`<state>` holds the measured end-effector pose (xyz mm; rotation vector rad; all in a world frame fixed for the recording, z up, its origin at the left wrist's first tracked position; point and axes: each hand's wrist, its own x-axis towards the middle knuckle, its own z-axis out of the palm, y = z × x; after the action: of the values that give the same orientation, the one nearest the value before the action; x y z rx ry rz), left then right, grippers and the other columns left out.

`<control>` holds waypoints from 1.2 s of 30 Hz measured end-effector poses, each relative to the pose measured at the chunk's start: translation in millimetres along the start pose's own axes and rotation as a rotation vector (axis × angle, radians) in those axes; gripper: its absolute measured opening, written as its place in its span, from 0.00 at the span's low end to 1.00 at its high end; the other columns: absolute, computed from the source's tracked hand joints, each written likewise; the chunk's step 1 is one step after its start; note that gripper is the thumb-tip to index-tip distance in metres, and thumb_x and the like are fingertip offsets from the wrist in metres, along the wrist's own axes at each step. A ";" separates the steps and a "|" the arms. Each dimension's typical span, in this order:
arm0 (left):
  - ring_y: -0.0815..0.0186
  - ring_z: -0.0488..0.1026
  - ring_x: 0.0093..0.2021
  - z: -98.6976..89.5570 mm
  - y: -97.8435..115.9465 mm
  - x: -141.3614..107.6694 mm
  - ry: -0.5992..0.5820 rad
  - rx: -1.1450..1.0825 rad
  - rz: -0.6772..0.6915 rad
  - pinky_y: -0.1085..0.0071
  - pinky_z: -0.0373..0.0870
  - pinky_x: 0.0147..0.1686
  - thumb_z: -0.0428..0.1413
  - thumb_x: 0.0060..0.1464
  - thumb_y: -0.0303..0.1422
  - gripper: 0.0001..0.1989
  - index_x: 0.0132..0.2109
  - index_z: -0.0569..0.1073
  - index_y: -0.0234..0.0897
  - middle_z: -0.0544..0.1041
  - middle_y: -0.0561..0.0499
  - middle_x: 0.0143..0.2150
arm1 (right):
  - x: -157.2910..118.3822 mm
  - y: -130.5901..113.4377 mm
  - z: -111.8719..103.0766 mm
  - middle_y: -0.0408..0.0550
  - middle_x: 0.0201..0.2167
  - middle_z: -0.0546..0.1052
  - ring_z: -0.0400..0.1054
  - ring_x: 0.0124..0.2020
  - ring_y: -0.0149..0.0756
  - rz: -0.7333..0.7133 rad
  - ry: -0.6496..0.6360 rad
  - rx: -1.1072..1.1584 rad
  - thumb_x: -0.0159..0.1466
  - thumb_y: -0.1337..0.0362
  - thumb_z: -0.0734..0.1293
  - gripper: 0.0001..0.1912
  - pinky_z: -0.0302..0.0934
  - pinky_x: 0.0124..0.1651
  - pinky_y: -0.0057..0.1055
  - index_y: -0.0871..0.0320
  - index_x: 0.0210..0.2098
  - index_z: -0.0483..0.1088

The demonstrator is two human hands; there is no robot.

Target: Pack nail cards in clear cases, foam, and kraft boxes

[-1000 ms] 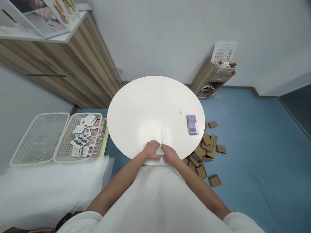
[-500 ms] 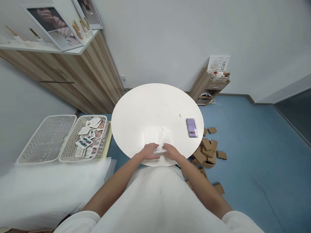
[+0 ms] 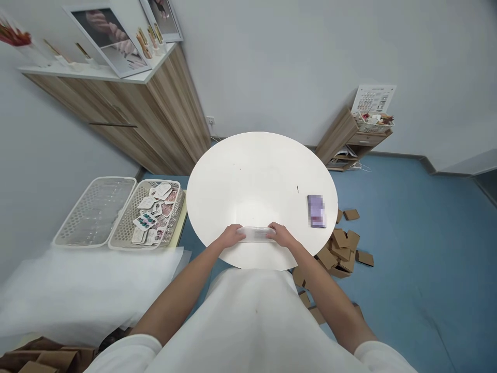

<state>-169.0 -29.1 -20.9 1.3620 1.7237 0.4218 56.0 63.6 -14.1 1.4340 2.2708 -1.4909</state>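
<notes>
Near the front edge of the white oval table [image 3: 256, 171], a long, clear plastic piece [image 3: 255, 234] stretches between my two hands. Its exact kind, a lid, a box or a sleeve, cannot be made out. My left hand [image 3: 232, 236] is closed on its left end. The right end is gripped by my right hand [image 3: 281, 234], thumb and fingers around it. A purple rectangular thing, blurred into blocks [image 3: 317, 211], lies to the right on the table. Beyond it is a tiny dark mark or scrap [image 3: 297, 189].
On the left, a white basket [image 3: 171, 228] holds several printed cards, beside another white basket [image 3: 130, 182] with clear plastic inside. Cardboard boxes [image 3: 341, 251] are piled on the floor at right. A wooden cabinet [image 3: 174, 98] and small shelf unit [image 3: 334, 137] stand by the wall.
My hands have moved apart to the ends of the clear piece, which was mostly hidden between them and now shows along its length. The whole view has shifted a little.
</notes>
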 end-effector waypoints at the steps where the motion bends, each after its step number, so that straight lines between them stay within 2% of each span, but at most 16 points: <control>1: 0.64 0.69 0.31 0.5 -2.6 1.7 0.010 -0.007 -0.032 0.72 0.62 0.29 0.51 0.44 0.38 0.10 0.32 0.70 0.36 0.73 0.52 0.29 | 2.0 1.4 0.3 0.42 0.33 0.70 0.63 0.31 0.33 0.010 0.003 0.015 0.52 0.58 0.65 0.13 0.55 0.30 0.27 0.53 0.37 0.65; 7: 0.67 0.67 0.27 7.5 -7.9 7.5 0.067 0.087 -0.173 0.74 0.59 0.25 0.51 0.45 0.37 0.08 0.29 0.68 0.36 0.69 0.54 0.24 | 12.3 6.8 7.2 0.44 0.35 0.71 0.64 0.35 0.34 0.012 0.018 0.076 0.56 0.60 0.60 0.10 0.57 0.34 0.28 0.54 0.37 0.64; 12: 0.63 0.68 0.29 12.5 -6.4 9.5 0.086 0.150 -0.250 0.72 0.59 0.26 0.50 0.46 0.37 0.08 0.28 0.67 0.36 0.69 0.50 0.26 | 18.8 9.6 13.7 0.45 0.39 0.71 0.65 0.39 0.35 0.040 0.097 0.070 0.55 0.61 0.61 0.15 0.57 0.39 0.30 0.54 0.42 0.64; 14: 0.61 0.69 0.31 15.3 -2.4 7.8 0.099 0.209 -0.276 0.70 0.60 0.28 0.50 0.47 0.36 0.09 0.33 0.68 0.35 0.70 0.48 0.28 | 20.5 10.3 16.1 0.46 0.40 0.71 0.65 0.40 0.36 0.065 0.125 0.054 0.54 0.62 0.62 0.17 0.57 0.40 0.30 0.54 0.44 0.63; 16: 0.58 0.69 0.38 19.8 4.9 4.3 0.178 0.315 -0.273 0.66 0.62 0.34 0.49 0.48 0.33 0.14 0.43 0.66 0.35 0.72 0.45 0.35 | 21.5 10.5 18.2 0.46 0.41 0.71 0.65 0.41 0.36 0.090 0.143 0.035 0.55 0.62 0.62 0.18 0.58 0.40 0.30 0.54 0.45 0.62; 18: 0.56 0.65 0.48 26.3 14.6 -0.1 0.308 0.442 -0.200 0.63 0.60 0.41 0.48 0.47 0.29 0.24 0.54 0.58 0.35 0.69 0.41 0.47 | 22.3 10.0 19.4 0.46 0.42 0.71 0.65 0.41 0.36 0.105 0.152 0.023 0.55 0.62 0.62 0.19 0.58 0.39 0.30 0.54 0.46 0.62; 20: 0.56 0.57 0.56 34.1 24.7 -3.8 0.359 0.545 -0.017 0.62 0.56 0.48 0.47 0.47 0.26 0.31 0.59 0.51 0.36 0.60 0.41 0.57 | 22.8 8.8 19.7 0.46 0.43 0.71 0.65 0.42 0.37 0.108 0.154 0.014 0.55 0.62 0.62 0.19 0.58 0.40 0.30 0.54 0.47 0.61; 22: 0.56 0.52 0.59 42.3 32.3 -5.4 0.288 0.620 0.192 0.61 0.52 0.51 0.47 0.47 0.26 0.31 0.59 0.51 0.39 0.55 0.43 0.61 | 22.5 7.5 19.4 0.46 0.43 0.70 0.65 0.42 0.37 0.100 0.160 0.008 0.55 0.62 0.62 0.20 0.57 0.42 0.31 0.53 0.47 0.61; 24: 0.56 0.52 0.59 49.5 35.6 -4.7 0.204 0.670 0.296 0.59 0.52 0.52 0.48 0.49 0.30 0.27 0.58 0.55 0.41 0.55 0.45 0.61 | 19.6 7.0 19.4 0.47 0.45 0.68 0.63 0.45 0.38 0.092 0.200 -0.012 0.54 0.61 0.62 0.22 0.56 0.45 0.32 0.54 0.48 0.60; 26: 0.57 0.53 0.58 54.9 34.2 -2.1 0.176 0.700 0.285 0.59 0.54 0.50 0.48 0.51 0.30 0.24 0.56 0.57 0.42 0.57 0.46 0.60 | 13.4 8.1 20.5 0.50 0.49 0.65 0.58 0.50 0.42 0.122 0.290 -0.060 0.53 0.59 0.64 0.25 0.54 0.49 0.36 0.54 0.50 0.59; 29: 0.58 0.56 0.56 59.2 27.4 2.5 0.168 0.709 0.262 0.60 0.57 0.48 0.47 0.51 0.27 0.23 0.56 0.58 0.44 0.58 0.47 0.59 | -0.6 12.0 25.0 0.54 0.55 0.56 0.49 0.56 0.49 0.225 0.407 -0.079 0.49 0.55 0.66 0.36 0.48 0.54 0.42 0.56 0.55 0.54; 33: 0.58 0.55 0.57 60.5 21.1 6.0 0.158 0.654 0.252 0.60 0.56 0.49 0.47 0.51 0.26 0.24 0.56 0.57 0.44 0.57 0.47 0.60 | -12.8 14.0 32.5 0.56 0.59 0.50 0.45 0.59 0.45 0.254 0.371 0.102 0.50 0.56 0.65 0.43 0.48 0.56 0.38 0.59 0.59 0.42; 36: 0.57 0.54 0.57 59.1 20.7 5.6 0.126 0.591 0.235 0.59 0.54 0.51 0.47 0.51 0.26 0.24 0.56 0.57 0.45 0.56 0.48 0.60 | -12.1 12.3 34.2 0.57 0.57 0.53 0.51 0.57 0.41 0.309 0.351 0.277 0.50 0.56 0.65 0.44 0.54 0.52 0.33 0.59 0.59 0.40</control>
<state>-109.6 -31.4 -41.6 2.0079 1.8806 0.1223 57.9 31.2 -34.5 2.1629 1.9282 -1.6013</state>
